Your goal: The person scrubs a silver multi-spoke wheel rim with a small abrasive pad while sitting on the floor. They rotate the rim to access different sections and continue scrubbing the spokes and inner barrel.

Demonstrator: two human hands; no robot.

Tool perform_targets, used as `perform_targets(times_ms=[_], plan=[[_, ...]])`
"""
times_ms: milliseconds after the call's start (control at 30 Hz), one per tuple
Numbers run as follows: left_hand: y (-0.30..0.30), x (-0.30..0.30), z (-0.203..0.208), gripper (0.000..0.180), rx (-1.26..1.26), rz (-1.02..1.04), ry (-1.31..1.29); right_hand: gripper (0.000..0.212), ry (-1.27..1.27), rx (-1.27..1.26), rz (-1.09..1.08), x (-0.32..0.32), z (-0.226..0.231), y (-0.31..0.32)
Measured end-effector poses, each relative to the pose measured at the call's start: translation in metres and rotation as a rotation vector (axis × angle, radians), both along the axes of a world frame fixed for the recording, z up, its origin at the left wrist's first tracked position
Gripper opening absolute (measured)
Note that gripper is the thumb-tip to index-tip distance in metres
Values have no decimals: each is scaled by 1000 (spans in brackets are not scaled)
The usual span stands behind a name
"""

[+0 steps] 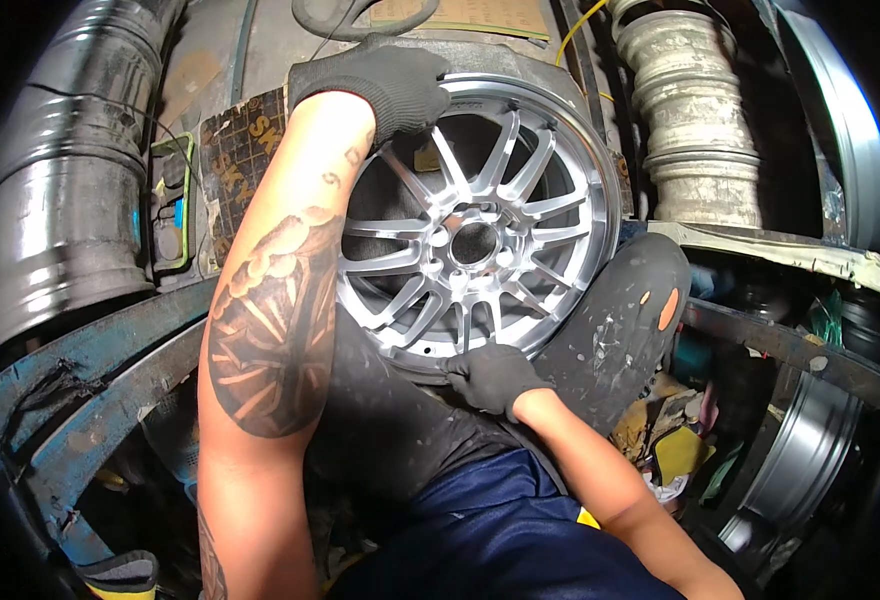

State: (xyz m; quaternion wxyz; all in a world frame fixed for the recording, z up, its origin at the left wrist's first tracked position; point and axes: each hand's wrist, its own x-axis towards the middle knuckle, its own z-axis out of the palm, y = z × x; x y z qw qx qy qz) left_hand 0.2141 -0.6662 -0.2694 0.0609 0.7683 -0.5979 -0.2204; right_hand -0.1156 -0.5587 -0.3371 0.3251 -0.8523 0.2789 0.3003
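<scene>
A silver multi-spoke alloy wheel rim [442, 238] lies face up in front of me, with a polished outer lip and several spokes round a centre hole. My left hand [388, 88], in a dark grey glove, reaches to its far left edge, fingers curled over the lip. At the near edge, my right hand [497, 378], gloved alike, is closed against the lip beside the lower spokes. Whatever its fingers may pinch is too small to make out. The wheel's near side rests by my legs, close to my dark, torn trouser knee [615, 310].
Metal wheel barrels are stacked at left [65, 190] and right [695, 110]. Blue metal frame bars [110, 385] cross on the left. A grey hose loop [360, 30] and cardboard [480, 15] lie beyond the wheel. Another silver rim [805, 440] stands low at right, near scraps.
</scene>
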Motion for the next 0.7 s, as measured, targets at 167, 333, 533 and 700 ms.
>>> perform_targets(times_ms=[167,333,533,700], plan=[[8,9,-11,41,-38,30,-25,28,270,-158,140,-10,6,-25],[-6,-9,-1,41,42,-21,-34,28,131,-33,47,-18,-8,-17],[2,-2,-11,41,25,45,-62,24,330,-142,59,-9,-5,-10],[0,4,-10,46,18,-5,-11,24,106,-35,-19,-18,-2,-22]])
